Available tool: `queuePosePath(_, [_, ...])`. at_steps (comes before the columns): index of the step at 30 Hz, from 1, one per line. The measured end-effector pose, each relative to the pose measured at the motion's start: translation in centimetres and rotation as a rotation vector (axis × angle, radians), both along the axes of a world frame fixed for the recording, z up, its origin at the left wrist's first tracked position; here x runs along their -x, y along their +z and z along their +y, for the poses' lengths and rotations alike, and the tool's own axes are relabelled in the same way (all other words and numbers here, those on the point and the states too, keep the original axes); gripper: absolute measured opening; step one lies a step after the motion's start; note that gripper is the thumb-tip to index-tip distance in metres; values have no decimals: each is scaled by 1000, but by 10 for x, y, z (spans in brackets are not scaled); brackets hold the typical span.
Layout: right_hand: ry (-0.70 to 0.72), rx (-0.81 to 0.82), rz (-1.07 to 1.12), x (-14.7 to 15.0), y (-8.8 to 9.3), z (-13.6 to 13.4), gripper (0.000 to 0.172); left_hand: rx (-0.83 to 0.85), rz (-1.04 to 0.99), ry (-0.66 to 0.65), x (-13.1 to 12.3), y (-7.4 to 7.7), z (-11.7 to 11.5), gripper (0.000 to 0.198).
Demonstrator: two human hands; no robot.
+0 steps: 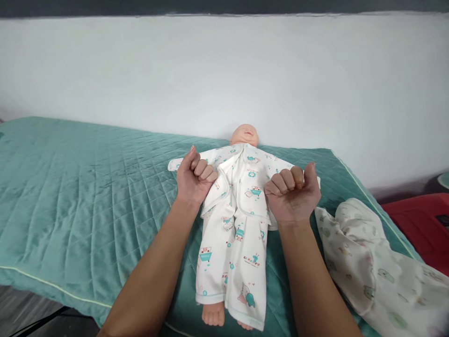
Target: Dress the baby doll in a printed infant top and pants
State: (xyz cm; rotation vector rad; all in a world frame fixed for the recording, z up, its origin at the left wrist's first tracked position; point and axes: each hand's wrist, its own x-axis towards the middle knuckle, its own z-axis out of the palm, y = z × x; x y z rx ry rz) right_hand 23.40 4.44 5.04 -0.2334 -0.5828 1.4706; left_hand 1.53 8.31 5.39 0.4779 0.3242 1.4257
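The green quilted bed (87, 196) bears the doll (244, 134), on its back, already in a jacket (250, 199), seemingly left unfastened, and trousers (231, 262). The left hand (196, 175) and right hand (293, 193) are clenched, visibly gripping nothing.

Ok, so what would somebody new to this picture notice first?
Probably the doll, lying face up mid-picture in a white printed jacket and trousers on a green quilted cover. Next, the person's left hand and right hand, both curled, at either side of the jacket. Then the crumpled patterned cloth at lower right.
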Motion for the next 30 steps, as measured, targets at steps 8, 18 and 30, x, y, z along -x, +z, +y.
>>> queuePosePath(8, [0,35,61,2,-1,2,65,-14,11,25,-6,3,-2,57])
queuePosePath(18, [-143,156,55,15,8,-4,59,-24,45,114,-15,5,-8,59])
queuePosePath(30, [132,-25,54,11,-1,-1,66,-23,97,149,-20,4,-9,59])
